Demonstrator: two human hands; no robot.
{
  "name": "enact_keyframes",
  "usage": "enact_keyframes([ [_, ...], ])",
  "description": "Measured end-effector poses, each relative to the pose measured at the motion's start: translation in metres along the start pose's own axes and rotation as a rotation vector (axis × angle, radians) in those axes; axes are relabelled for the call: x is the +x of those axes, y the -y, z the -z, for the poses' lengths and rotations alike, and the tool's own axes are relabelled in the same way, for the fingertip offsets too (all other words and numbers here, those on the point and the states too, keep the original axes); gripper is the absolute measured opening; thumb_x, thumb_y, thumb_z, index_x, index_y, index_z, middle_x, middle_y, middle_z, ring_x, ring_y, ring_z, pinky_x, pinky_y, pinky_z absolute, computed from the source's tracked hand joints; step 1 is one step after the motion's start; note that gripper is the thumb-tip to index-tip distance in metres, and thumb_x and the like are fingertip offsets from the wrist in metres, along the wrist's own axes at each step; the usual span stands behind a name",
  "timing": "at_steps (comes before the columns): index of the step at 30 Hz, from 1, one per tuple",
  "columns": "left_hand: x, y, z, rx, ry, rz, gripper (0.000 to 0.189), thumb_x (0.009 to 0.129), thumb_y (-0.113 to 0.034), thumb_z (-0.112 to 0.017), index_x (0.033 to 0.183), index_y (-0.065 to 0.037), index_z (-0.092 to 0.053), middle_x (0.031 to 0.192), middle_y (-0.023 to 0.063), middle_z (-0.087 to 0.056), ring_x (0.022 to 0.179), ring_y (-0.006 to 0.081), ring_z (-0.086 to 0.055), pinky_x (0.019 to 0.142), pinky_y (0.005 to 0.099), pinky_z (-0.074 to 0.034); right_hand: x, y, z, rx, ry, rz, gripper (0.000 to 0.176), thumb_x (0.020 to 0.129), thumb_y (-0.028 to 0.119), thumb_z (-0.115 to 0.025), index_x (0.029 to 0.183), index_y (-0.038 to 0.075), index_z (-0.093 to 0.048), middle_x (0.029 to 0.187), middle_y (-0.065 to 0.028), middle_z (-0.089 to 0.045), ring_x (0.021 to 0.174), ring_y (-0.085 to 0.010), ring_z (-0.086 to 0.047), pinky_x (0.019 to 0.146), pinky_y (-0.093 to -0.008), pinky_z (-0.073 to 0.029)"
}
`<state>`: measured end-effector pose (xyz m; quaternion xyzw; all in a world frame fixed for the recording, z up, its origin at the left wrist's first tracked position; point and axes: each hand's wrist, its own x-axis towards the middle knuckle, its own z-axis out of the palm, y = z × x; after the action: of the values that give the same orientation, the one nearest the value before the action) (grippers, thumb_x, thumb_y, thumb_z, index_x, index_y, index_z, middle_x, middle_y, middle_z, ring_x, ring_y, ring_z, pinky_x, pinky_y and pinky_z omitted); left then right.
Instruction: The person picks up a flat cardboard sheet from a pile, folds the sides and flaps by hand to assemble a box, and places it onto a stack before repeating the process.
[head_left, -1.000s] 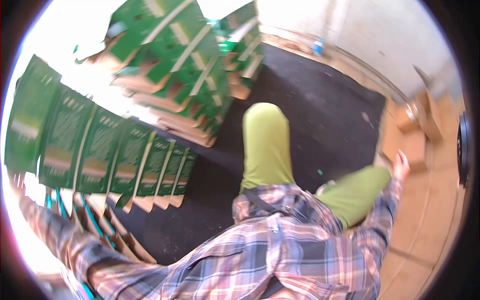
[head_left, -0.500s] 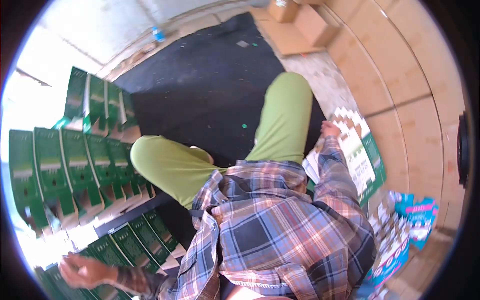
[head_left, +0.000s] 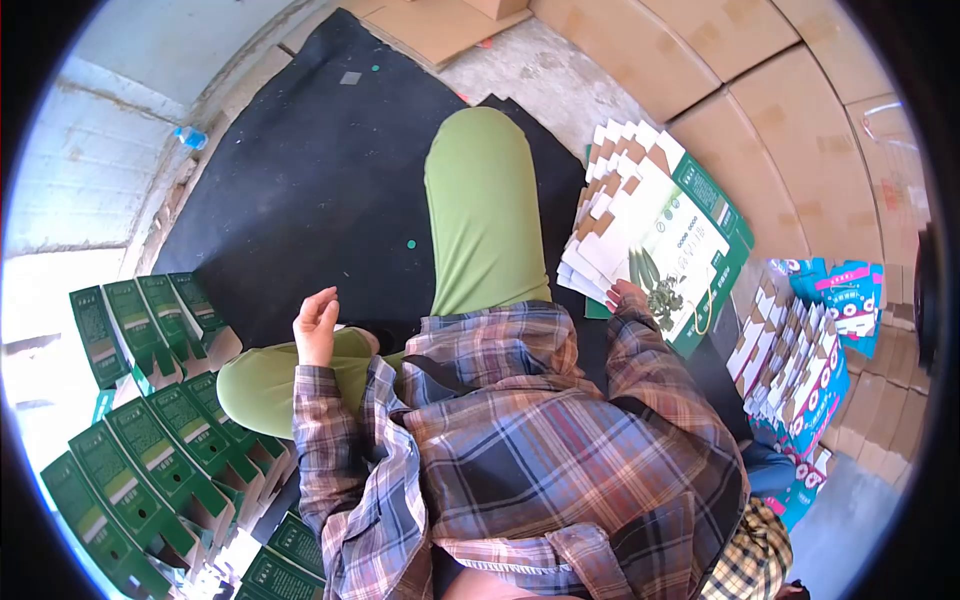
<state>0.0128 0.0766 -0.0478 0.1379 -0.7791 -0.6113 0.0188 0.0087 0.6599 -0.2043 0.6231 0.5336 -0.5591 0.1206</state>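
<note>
Left hand is raised over the black mat, fingers loosely curled, holding nothing. Right hand touches the flattened carton stack at the mat's right side; grip cannot be determined. Green cartons stand left of the mat.

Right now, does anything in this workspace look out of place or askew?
Yes: two small green discs and a grey scrap lie scattered on the black sheet, looking like litter. A blue bottle also sits stray by the wall.
</note>
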Motion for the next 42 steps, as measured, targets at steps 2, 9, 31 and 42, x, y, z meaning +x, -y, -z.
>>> enact_keyframes([
  [2, 0.002, 0.035, 0.007, 0.057, -0.011, 0.072, 0.021, 0.086, -0.006, -0.061, 0.107, -0.005, -0.064, 0.091, 0.0001, -0.062, 0.079, 0.0056, -0.056, 0.068, 0.0191, -0.046, 0.001, -0.008, -0.001, 0.093, -0.017, -0.048, 0.028, 0.09, 0.019, -0.051, 0.115, 0.007, -0.051, 0.109, -0.0096, -0.059, 0.09, -0.0246, -0.061, 0.071, -0.0428, -0.052],
  [9, 0.001, 0.016, 0.003, 0.113, -0.124, 0.326, 0.021, 0.086, -0.008, -0.062, 0.106, -0.005, -0.064, 0.081, -0.0028, -0.059, 0.067, 0.0038, -0.053, 0.057, 0.0174, -0.042, 0.049, -0.029, -0.022, 0.665, 0.013, -0.222, 0.032, 0.093, 0.024, -0.044, 0.111, -0.002, -0.046, 0.096, -0.013, -0.059, 0.087, -0.0276, -0.06, 0.074, -0.0429, -0.051],
  [31, 0.005, 0.014, -0.005, 0.477, -0.028, 0.055, 0.023, 0.076, -0.005, -0.065, 0.098, -0.003, -0.067, 0.079, 0.0064, -0.061, 0.07, 0.0139, -0.06, 0.065, 0.0257, -0.05, -0.007, 0.072, -0.032, 1.184, 0.118, 0.344, 0.036, 0.083, 0.041, -0.065, 0.102, 0.01, -0.059, 0.087, -0.0017, -0.066, 0.061, -0.0125, -0.054, 0.051, -0.025, -0.043],
  [42, 0.02, -0.004, 0.013, -0.025, -0.17, 0.267, 0.022, 0.086, -0.01, -0.06, 0.107, -0.005, -0.064, 0.081, -0.0022, -0.059, 0.069, 0.0049, -0.055, 0.056, 0.0179, -0.043, -0.229, 0.135, -0.081, 0.871, 0.649, 0.576, 0.032, 0.091, 0.024, -0.055, 0.117, 0.005, -0.055, 0.114, -0.006, -0.061, 0.1, -0.0171, -0.059, 0.083, -0.0311, -0.046],
])
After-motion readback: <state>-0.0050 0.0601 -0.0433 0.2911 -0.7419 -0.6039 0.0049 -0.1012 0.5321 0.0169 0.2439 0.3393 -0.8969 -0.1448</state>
